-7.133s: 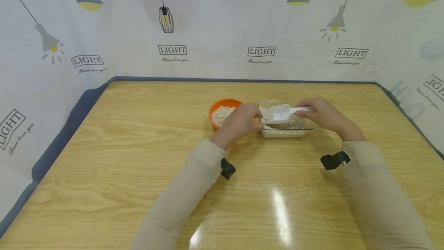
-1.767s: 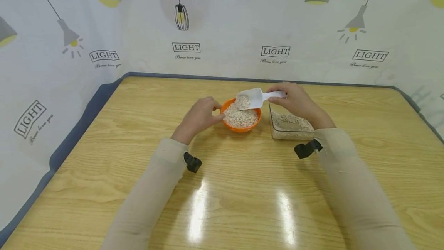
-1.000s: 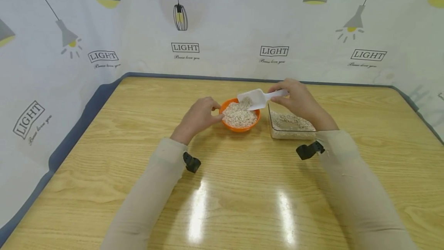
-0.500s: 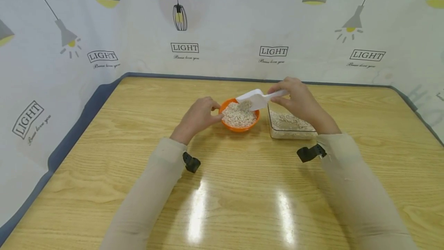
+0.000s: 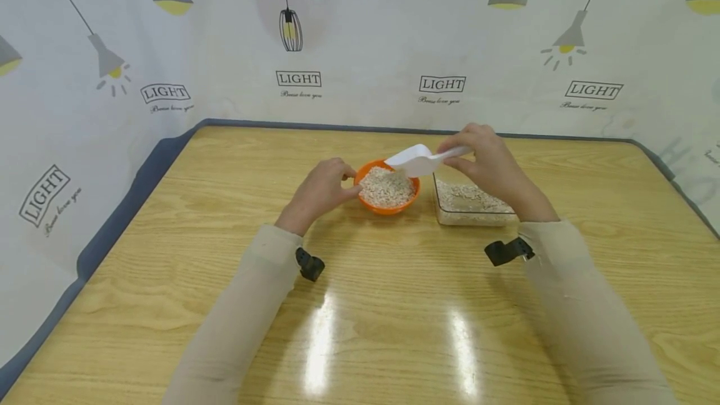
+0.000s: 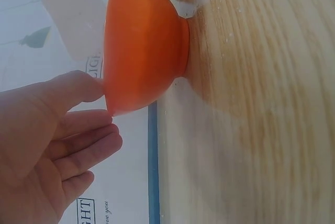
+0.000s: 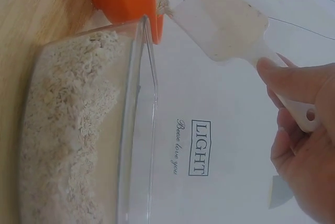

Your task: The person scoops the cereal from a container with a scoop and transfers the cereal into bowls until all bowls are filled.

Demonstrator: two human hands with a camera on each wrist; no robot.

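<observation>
In the head view, my right hand (image 5: pixel 490 164) grips the handle of a white scoop (image 5: pixel 419 160) over an orange bowl (image 5: pixel 388 209). The scoop tips down to the left, and oat flakes (image 5: pixel 384 189) heap inside the bowl. Flakes at the scoop's lip meet the bowl's rim in the right wrist view. My left hand (image 5: pixel 322 191) pinches the bowl's near-left rim between thumb and forefinger, its other fingers hanging free beside the orange wall (image 6: pixel 141 46). The bowl stands upright on the table. Right of it sits a clear rectangular container (image 5: pixel 472 220) holding more oats (image 7: pixel 68 124).
The wooden table (image 5: pixel 394 305) reaches back to a white backdrop (image 5: pixel 360 42) printed with lamps. My right forearm passes close by the container's right end. A few loose flakes lie on the table near the bowl in the left wrist view.
Earlier the scoop was in the container, then it came left over the bowl loaded with oats. Over the last second it has tipped further and its oats have slid into the bowl.
</observation>
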